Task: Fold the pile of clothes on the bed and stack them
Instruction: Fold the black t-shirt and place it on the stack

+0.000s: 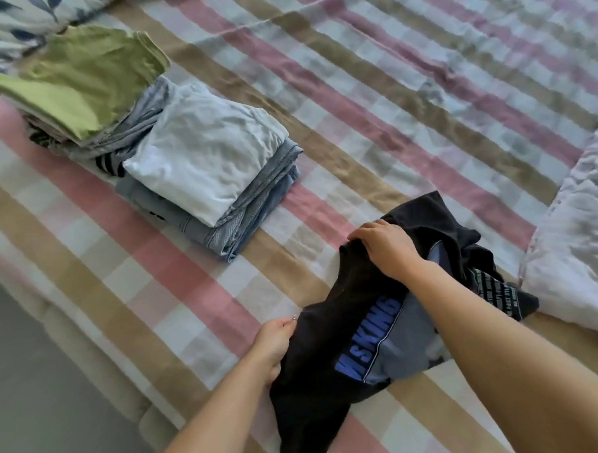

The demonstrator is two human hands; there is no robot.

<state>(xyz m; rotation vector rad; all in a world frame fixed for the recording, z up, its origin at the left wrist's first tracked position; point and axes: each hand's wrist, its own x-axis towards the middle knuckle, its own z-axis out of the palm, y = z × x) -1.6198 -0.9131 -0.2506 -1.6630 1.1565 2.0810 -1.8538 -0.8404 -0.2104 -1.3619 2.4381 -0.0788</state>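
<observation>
— Nearest item?
— Black shirt (334,355), blue lettering, crumpled at the near edge of the bed (353,87); left hand (275,343) grips its near side, right hand (384,246) clutches its far fold.
— Beyond?
— White-topped folded stack (202,165), then green-topped stack (78,78), toward the far left corner.

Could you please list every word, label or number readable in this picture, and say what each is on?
"SKING", blue capitals after an unclear first letter, on the black garment.
Rows of pale print on the dark cloth beside it: too small to read.
Nothing else is readable.
</observation>
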